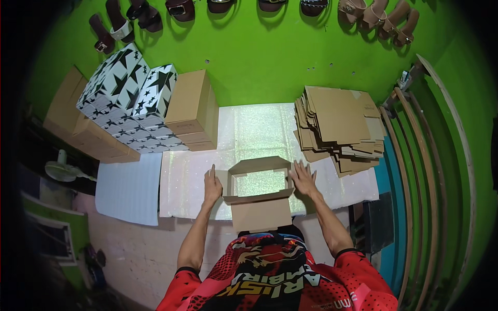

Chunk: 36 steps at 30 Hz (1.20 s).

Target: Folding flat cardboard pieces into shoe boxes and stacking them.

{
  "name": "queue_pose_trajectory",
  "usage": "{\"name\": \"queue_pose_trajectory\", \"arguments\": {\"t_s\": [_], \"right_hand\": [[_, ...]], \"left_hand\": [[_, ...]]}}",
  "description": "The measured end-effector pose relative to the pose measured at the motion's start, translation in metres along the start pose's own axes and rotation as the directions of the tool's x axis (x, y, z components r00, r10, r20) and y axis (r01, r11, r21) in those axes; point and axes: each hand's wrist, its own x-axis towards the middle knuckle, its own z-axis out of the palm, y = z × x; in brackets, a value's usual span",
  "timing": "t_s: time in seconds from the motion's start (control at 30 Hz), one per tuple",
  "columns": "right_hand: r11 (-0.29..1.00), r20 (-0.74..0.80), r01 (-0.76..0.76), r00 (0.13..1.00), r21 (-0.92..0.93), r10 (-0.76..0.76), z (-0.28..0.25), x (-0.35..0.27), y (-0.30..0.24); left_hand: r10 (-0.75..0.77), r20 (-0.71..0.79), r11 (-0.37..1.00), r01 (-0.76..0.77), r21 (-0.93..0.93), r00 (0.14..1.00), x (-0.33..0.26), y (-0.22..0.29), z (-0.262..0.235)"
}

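Note:
A brown cardboard box (261, 165), partly folded up, sits in front of me at the table's near edge. The shiny cloth shows through its middle, and a wide flap (262, 213) hangs from its near side toward my body. Beside its left wall is my left hand (212, 185), fingers stretched forward and nothing held; whether it touches the wall I cannot tell. My right hand (304, 179) lies against the right wall with its fingers spread.
A pale glittery cloth (262, 127) covers the table. Flat cardboard blanks (340, 116) are stacked at the right. At the left stand star-patterned boxes (116, 83) and plain brown boxes (189, 101). Sandals (220, 5) hang on the green wall. Wooden rails (415, 155) rise at the right.

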Motion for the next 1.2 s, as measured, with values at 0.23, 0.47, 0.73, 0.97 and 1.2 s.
{"name": "queue_pose_trajectory", "arguments": {"t_s": [0.23, 0.47, 0.73, 0.97, 1.2], "right_hand": [[0.979, -0.337, 0.088, 0.93, -0.184, -0.147, 0.005, -0.008, -0.021], [0.935, 0.005, 0.205, 0.977, 0.29, -0.215, -0.048, -0.013, -0.053], [0.955, 0.547, 0.141, 0.793, 0.263, -0.267, -0.014, -0.05, -0.05], [0.805, 0.133, 0.563, 0.827, -0.188, -0.547, 0.04, -0.094, -0.037], [0.791, 0.025, 0.469, 0.865, -0.393, -0.501, 0.074, -0.082, -0.029]], "left_hand": [[-0.09, -0.158, 0.946, 0.134, 0.295, 0.983, -0.033, 0.024, 0.025], [0.282, 0.07, 0.738, -0.263, 0.621, 0.957, -0.019, 0.052, -0.004], [0.292, 0.121, 0.744, -0.305, 0.594, 0.949, -0.024, 0.019, 0.02], [0.236, 0.19, 0.839, -0.299, 0.454, 0.953, -0.02, 0.021, 0.02], [0.146, 0.154, 0.853, -0.204, 0.481, 0.977, -0.024, 0.039, 0.027]]}}
